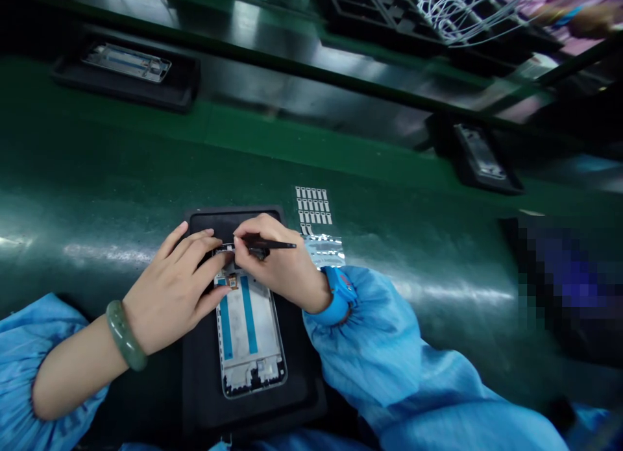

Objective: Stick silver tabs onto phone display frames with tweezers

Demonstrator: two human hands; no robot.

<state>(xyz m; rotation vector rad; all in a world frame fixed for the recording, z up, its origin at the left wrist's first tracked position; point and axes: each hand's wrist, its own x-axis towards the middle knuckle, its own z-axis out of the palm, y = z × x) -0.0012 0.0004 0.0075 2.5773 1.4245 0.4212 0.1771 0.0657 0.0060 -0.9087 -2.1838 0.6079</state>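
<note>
Now, in the head view, your phone frame [238,331] lies on the black tray [204,389] in front of you, its upper end under both hands. Your left hand [178,282], fingers loosely spread, rests at that end; your right hand [280,263] pinches a slim dark tool [282,244], its working tip hidden. You seem to be at fine work there, and the next move probably calls for a steady frame and light, exact touch. No brand or label is legible; the reddish mark on your blue wristband [337,300] is too small to read.

Ph. frame [238,328] on tray [203,373], tabs [314,206] R
</note>
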